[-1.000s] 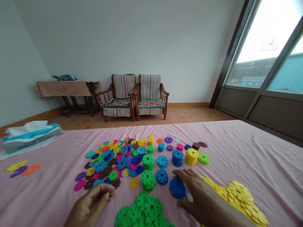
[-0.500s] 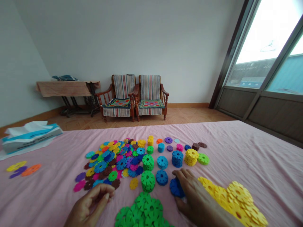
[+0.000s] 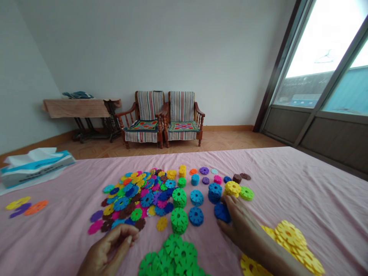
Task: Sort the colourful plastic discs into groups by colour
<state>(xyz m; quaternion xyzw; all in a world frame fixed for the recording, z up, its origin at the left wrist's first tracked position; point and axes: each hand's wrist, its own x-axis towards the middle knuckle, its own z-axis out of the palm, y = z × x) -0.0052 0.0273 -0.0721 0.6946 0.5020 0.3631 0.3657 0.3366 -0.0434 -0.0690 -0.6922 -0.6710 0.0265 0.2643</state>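
Note:
My right hand [image 3: 240, 222] grips a dark blue snowflake disc stack [image 3: 222, 212] between thumb and fingers, on the cloth just in front of another blue disc stack [image 3: 215, 193]. Its fingertips are close to a yellow disc stack [image 3: 232, 188]. My left hand [image 3: 112, 247] rests with fingers curled and thumb near the forefinger; I see nothing in it. Beside it lies a brown disc [image 3: 140, 224] at the edge of a mixed heap of coloured discs [image 3: 129, 203]. Green stacks [image 3: 178, 220] and lighter blue stacks [image 3: 196, 216] stand in columns between my hands.
A loose green disc pile [image 3: 175, 257] lies at the front, a yellow disc pile [image 3: 290, 237] at right, partly behind my forearm. A tissue pack [image 3: 37, 168] and several loose discs are at left. Beyond the pink-covered table [image 3: 301, 184] stand two wooden chairs [image 3: 184, 111].
My right hand has slid the dark blue stack forward and slightly right, closer to the rear blue and yellow stacks. My left hand stays put.

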